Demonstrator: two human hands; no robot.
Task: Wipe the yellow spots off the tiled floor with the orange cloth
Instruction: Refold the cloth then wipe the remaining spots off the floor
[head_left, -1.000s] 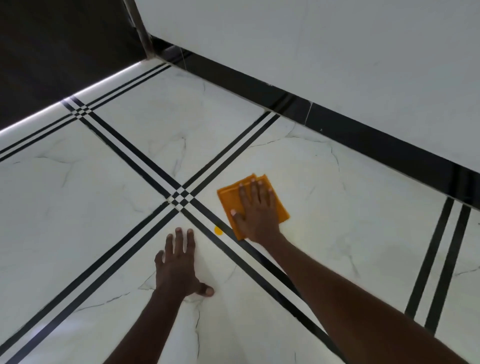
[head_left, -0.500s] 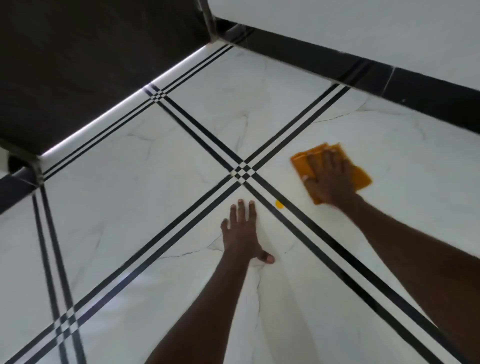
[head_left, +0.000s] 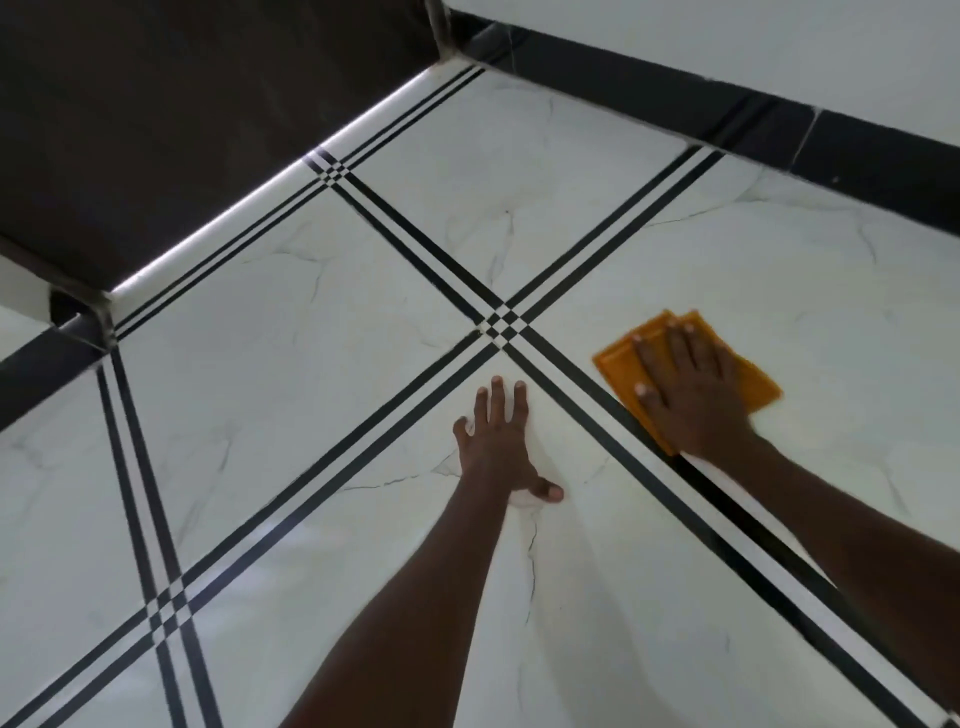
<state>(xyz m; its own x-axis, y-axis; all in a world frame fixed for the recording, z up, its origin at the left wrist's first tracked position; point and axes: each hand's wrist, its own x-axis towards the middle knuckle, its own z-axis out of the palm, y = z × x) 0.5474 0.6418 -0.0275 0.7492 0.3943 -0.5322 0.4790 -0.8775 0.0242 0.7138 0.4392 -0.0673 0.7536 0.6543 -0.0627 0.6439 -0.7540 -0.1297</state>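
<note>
Down low, white marble-look tiled floor fills the view, crossed by black double stripes that meet in a small checkered junction. Black skirting runs along the wall. Left hand is spread flat on bare tile, gripping nothing. Right hand presses, fingers splayed, palm-down on the orange cloth, which lies just right of the junction, its near edge touching the stripe.

Glossy marble-look tiled floor; matt orange cloth
</note>
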